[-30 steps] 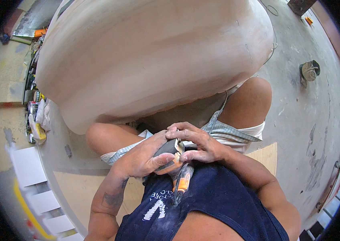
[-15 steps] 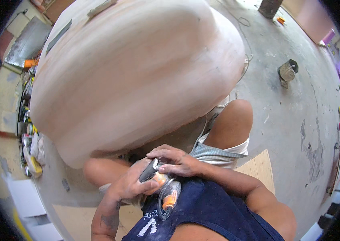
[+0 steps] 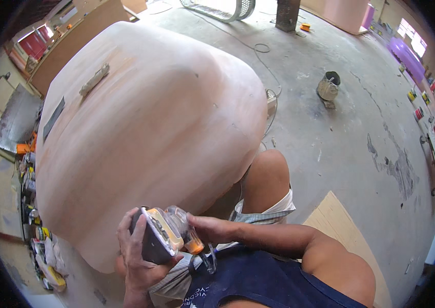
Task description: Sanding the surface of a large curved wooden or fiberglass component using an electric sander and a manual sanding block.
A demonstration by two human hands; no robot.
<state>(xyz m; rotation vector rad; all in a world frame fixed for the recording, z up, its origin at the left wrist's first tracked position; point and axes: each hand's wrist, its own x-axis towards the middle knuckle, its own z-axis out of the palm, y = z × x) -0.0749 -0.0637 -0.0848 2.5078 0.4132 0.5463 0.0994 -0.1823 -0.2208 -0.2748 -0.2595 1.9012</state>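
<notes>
Between both hands, above my lap, is an orange and clear power sander (image 3: 172,233) tipped on its side. Its dark flat sanding pad (image 3: 150,241) faces left. My left hand (image 3: 136,256) spreads its fingers over the pad and grips its edges. My right hand (image 3: 208,228) is closed round the body; its fingertips are hidden behind the tool. A cord hangs from the orange end toward my shirt. In front stands a large, smooth, pinkish-white curved moulded form (image 3: 140,128), apart from the sander.
A grey block (image 3: 94,81) and a dark flat strip (image 3: 54,118) lie on the form. A dusty bucket (image 3: 329,87) stands on the floor at right, with a loose cable (image 3: 261,47) beyond the form. Cans and bags (image 3: 48,256) line the left side. A wooden board (image 3: 341,231) lies beside me.
The sander has turned and moved left, so its pad now shows. My left hand has shifted onto the pad, and my right hand onto the body. The view has tilted up and right.
</notes>
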